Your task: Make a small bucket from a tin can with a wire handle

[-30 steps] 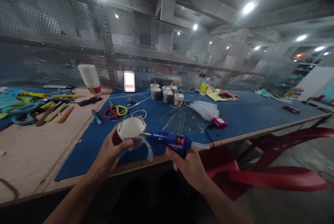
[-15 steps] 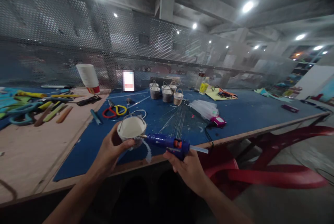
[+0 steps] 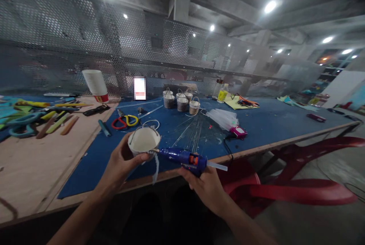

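Note:
A white paper cup (image 3: 144,140) with a wire handle is held near the table's front edge by my left hand (image 3: 124,159), thumb along its near side. From its rim a pale strip (image 3: 156,169) hangs down past the table edge. My right hand (image 3: 203,182) grips a blue glue gun (image 3: 179,156), whose nozzle touches the cup's right side. A clear glue stick (image 3: 218,166) sticks out of the gun's back end. Where the strip meets the cup is partly hidden by the nozzle.
Small handled buckets (image 3: 182,104) stand behind. Red-and-yellow pliers (image 3: 125,122) lie beyond the cup. Glue sticks (image 3: 222,118) and a pink device (image 3: 238,132) are to the right. Stacked cups (image 3: 95,83) and teal scissors (image 3: 25,123) are left; a red chair (image 3: 296,191) stands at right.
The hanging strip has swung left and now hangs straighter. Both hands, the cup and the glue gun have hardly moved.

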### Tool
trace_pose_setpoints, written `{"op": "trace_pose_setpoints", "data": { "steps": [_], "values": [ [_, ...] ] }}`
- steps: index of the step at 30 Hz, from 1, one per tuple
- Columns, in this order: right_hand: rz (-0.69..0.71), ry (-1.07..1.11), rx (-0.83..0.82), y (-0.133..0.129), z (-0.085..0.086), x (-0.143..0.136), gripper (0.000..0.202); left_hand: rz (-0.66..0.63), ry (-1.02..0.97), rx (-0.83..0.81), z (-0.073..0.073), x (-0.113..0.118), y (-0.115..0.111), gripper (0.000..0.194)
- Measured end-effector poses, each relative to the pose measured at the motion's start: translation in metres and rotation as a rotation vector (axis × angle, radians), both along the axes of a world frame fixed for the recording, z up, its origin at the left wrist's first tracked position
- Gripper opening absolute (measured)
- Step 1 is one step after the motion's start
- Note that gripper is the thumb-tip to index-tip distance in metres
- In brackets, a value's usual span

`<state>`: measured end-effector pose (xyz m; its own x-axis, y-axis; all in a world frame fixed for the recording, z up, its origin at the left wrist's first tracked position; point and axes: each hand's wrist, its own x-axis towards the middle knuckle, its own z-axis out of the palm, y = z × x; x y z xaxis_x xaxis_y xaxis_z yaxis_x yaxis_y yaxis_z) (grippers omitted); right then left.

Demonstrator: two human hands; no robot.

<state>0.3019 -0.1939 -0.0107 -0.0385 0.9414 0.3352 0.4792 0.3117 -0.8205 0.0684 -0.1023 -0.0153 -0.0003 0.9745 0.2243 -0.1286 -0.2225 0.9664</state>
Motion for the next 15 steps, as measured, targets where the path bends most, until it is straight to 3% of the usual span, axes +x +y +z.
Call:
{"op": "trace_pose_setpoints", "data": {
  "steps": [15],
  "values": [
    [-0.026, -0.024, 0.025, -0.0007, 0.0019, 0.0024, 0.038, 0.020, 0.000, 0.001, 0.0013, -0.0038, 0.0000, 0.075]
  ]
}}
